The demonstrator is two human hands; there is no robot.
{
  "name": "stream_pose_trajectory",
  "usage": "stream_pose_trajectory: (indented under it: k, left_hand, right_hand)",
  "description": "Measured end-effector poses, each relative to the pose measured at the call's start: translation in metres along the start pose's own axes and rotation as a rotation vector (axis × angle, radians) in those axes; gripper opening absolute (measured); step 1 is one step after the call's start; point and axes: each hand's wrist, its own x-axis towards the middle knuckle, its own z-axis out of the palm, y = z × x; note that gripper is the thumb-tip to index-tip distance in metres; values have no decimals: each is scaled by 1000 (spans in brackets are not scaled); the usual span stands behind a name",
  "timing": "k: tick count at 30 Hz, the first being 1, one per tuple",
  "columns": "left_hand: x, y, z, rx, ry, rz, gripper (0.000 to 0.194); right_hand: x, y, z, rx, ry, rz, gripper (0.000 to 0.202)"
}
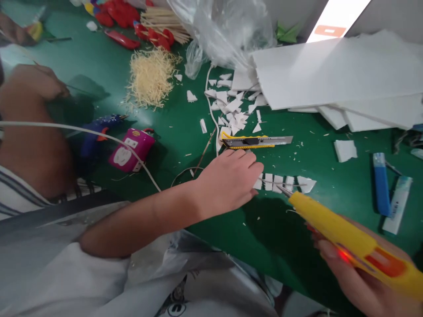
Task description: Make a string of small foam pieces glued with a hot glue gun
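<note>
My right hand (346, 268) is wrapped round a yellow hot glue gun (333, 224) with a red light glowing on its side. Its metal nozzle points at a short row of small white foam pieces (278, 180). A thin grey wire (181, 172) curves in from the left, passes under my left hand (231, 178) and runs across the pieces. The left hand's fingers are curled down at the row's left end, fingertips mostly hidden. Just beyond its knuckles lies a utility knife (251, 141) with its blade out.
Foam scraps (233, 105) and large white foam sheets (317, 79) lie behind. Further left are wood shavings (152, 77), a pink box (132, 149) and a white cord (99, 131). Another person's hand (36, 83) works there. A blue cutter (381, 185) sits right.
</note>
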Motion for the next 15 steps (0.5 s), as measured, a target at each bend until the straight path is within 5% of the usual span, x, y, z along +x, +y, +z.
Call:
stream_pose_trajectory:
  k: [4,15]
  left_hand:
    - [2,-3,7,-31,28,19,23]
    - [1,-12,16,-108,94,27,19]
  right_hand:
    - [13,-15,11,-41,-13,-52,8]
    - [12,3,18,-25,-105,-164,13]
